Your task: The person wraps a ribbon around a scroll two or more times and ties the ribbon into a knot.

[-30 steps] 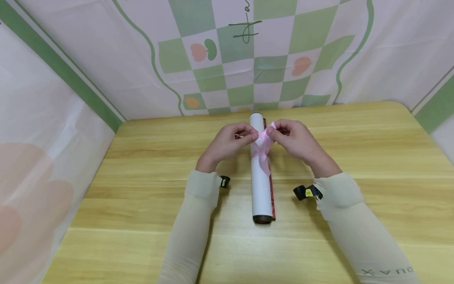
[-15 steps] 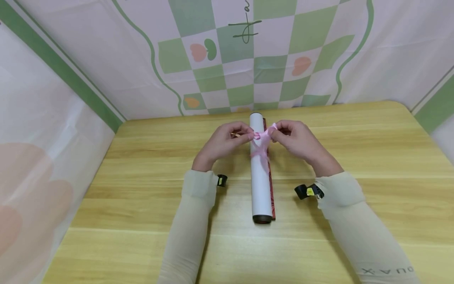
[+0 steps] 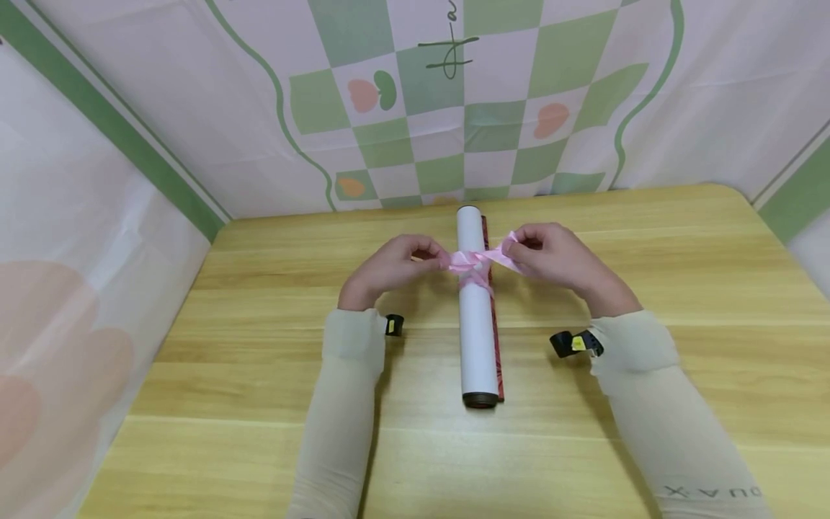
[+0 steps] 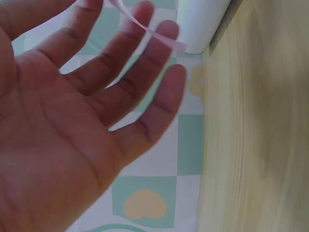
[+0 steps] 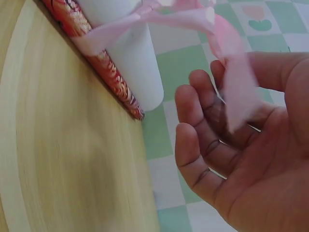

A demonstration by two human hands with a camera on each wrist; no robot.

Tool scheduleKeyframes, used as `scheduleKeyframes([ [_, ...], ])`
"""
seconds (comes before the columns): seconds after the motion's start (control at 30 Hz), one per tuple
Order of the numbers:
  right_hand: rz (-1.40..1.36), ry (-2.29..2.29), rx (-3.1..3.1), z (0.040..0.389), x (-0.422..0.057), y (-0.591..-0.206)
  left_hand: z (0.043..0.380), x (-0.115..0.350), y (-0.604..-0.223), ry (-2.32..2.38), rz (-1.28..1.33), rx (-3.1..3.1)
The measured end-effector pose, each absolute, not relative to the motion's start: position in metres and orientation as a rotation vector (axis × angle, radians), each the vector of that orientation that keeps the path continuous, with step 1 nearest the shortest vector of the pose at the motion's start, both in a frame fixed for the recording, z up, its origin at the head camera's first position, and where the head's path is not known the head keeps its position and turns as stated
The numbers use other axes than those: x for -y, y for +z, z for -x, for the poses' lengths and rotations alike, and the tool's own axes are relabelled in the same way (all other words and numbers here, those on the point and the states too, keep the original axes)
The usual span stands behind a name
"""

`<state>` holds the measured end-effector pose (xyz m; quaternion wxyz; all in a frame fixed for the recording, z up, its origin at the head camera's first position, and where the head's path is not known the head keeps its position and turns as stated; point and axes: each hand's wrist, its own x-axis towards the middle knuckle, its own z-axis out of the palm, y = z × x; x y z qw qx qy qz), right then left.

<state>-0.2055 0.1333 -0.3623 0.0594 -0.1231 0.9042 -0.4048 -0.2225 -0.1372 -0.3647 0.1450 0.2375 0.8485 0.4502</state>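
Note:
A rolled white scroll (image 3: pixel 478 346) lies lengthwise on the table, a red patterned strip (image 3: pixel 496 360) along its right side. Round its upper half runs a pink ribbon (image 3: pixel 476 277), crossed on top. My left hand (image 3: pixel 395 268) pinches one end of the ribbon just left of the scroll. On the other side my right hand (image 3: pixel 554 258) pinches the other end between thumb and forefinger. In the right wrist view a loose tail of the ribbon (image 5: pixel 239 92) hangs before the palm. The left thumb and forefinger tips are cut off in the left wrist view.
The wooden table (image 3: pixel 259 360) reaches back to a curtain (image 3: pixel 434 130) with green and white checks. A black wrist camera (image 3: pixel 394 324) sits by the left cuff, another black camera (image 3: pixel 570 344) by the right cuff.
Both hands have moved apart, left hand leftward and right hand rightward, and slightly nearer. The ribbon between them has drawn out flatter and tighter across the scroll, which has stayed in place.

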Motion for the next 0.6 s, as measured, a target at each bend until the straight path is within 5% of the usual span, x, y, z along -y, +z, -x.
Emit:
scheduleKeyframes([
  [0.6,0.378,-1.094,-2.637,0.213,-0.159,-0.371,0.223,0.148,-0.367,0.971,-0.660,-2.456],
])
